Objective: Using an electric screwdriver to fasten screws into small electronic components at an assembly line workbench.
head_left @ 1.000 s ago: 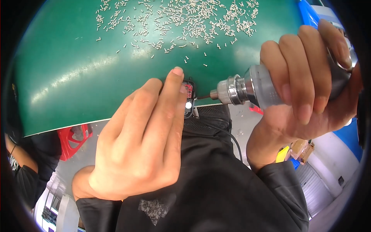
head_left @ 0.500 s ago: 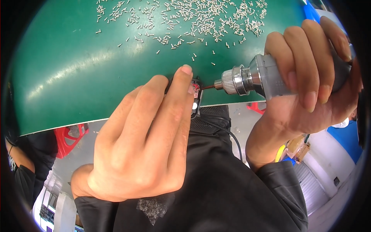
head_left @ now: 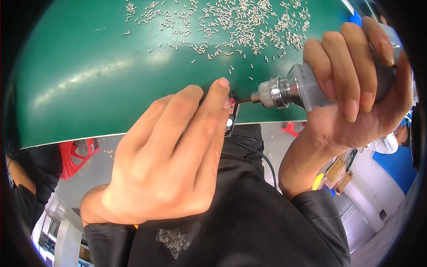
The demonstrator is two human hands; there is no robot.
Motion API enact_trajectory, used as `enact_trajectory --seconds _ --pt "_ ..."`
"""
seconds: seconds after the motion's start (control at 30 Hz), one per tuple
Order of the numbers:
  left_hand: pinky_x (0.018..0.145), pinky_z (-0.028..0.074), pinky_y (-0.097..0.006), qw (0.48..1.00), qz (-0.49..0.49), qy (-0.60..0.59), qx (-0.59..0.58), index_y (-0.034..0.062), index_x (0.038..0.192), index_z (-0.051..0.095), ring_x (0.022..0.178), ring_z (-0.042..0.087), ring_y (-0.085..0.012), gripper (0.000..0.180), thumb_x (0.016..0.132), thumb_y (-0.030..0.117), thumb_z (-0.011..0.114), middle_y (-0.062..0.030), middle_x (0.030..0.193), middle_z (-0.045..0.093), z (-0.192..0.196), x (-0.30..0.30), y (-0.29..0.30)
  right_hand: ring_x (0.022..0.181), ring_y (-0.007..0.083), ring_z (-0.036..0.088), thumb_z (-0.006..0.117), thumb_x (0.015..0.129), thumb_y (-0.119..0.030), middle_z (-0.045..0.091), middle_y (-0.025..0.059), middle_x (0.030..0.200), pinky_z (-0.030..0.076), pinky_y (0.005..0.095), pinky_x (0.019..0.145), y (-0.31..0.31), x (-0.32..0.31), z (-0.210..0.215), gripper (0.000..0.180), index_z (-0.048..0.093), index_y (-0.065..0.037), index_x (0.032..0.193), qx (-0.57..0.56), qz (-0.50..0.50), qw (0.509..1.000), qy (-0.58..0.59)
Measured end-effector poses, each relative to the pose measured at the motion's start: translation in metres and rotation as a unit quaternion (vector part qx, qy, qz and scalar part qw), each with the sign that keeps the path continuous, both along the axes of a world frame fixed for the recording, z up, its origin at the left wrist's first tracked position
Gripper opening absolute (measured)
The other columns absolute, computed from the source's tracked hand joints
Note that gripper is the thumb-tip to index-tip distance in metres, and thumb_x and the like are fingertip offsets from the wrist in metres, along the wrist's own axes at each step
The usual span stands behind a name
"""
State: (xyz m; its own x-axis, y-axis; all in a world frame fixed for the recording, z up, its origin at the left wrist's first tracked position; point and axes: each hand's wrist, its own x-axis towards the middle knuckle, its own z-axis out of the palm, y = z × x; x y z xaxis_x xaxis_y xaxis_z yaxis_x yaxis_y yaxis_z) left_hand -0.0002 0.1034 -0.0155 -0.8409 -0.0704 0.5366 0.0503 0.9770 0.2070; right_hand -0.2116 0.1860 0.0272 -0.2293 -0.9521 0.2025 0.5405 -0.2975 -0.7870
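My right hand (head_left: pixel 351 75) is wrapped round a grey electric screwdriver (head_left: pixel 307 86) with a silver collar, held nearly level. Its thin bit (head_left: pixel 245 101) points left and its tip meets, or nearly meets, a small black device (head_left: pixel 231 127) at the front edge of the green table. Red parts and a white round spot show inside the device. Closed over the device's left side is my left hand (head_left: pixel 173 151), its fingers pressed together and hiding most of it. A black cable (head_left: pixel 262 155) runs from near the device toward my lap.
Many small silver screws (head_left: pixel 240 22) lie scattered over the far part of the green table (head_left: pixel 89 89). A red stool (head_left: pixel 75 158) stands below the table's edge on the left, beside another person's dark-clothed arm (head_left: pixel 22 191). Cardboard boxes (head_left: pixel 338 173) sit at the lower right; another person (head_left: pixel 391 140) is beyond.
The view has shifted slightly, so screws and table appear a little lower and further right. Both hands keep their hold, with the bit still at the device.
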Motion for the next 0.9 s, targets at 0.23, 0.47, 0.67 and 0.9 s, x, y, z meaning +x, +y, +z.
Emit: enact_trajectory --seconds 0.23,0.47,0.67,0.9 --pt "0.062 0.054 -0.035 1.0 0.0 0.019 0.016 -0.0139 0.091 0.063 0.078 0.062 -0.0291 0.039 0.053 -0.005 0.066 -0.0209 0.101 0.066 -0.003 0.003 0.0 0.048 0.0057 0.048 0.054 0.091 -0.03 0.047 -0.0045 0.055 0.036 0.0217 0.056 -0.004 -0.002 0.002 0.022 0.048 -0.009 0.09 -0.004 0.046 0.998 0.039" --pt "0.059 0.053 -0.035 0.998 -0.007 0.032 0.049 -0.0143 0.09 0.063 0.076 0.061 -0.0297 0.038 0.054 -0.004 0.066 -0.0218 0.101 0.066 -0.005 -0.001 0.0 0.047 0.0042 0.049 0.054 0.091 -0.031 0.047 -0.0057 0.055 0.036 0.0206 0.055 -0.003 -0.006 0.003 0.021 0.047 -0.011 0.089 -0.006 0.05 0.997 0.061" --pt "0.058 0.053 -0.035 0.998 -0.014 0.04 0.038 -0.0147 0.091 0.062 0.076 0.061 -0.0301 0.039 0.054 -0.003 0.066 -0.0223 0.101 0.066 -0.006 -0.001 -0.004 0.048 0.0042 0.05 0.054 0.091 -0.031 0.048 -0.0055 0.055 0.036 0.0207 0.056 -0.009 -0.007 0.004 0.021 0.047 -0.011 0.089 -0.005 0.072 0.996 0.054" --pt "0.057 0.051 -0.036 0.994 -0.031 0.028 0.099 -0.014 0.094 0.06 0.075 0.06 -0.0321 0.042 0.055 0.0 0.067 -0.0239 0.103 0.064 -0.003 0.001 -0.01 0.051 0.0063 0.05 0.053 0.091 -0.03 0.048 -0.0045 0.059 0.037 0.0223 0.06 -0.018 -0.002 0.005 0.02 0.048 -0.011 0.091 -0.004 0.097 0.994 0.056"
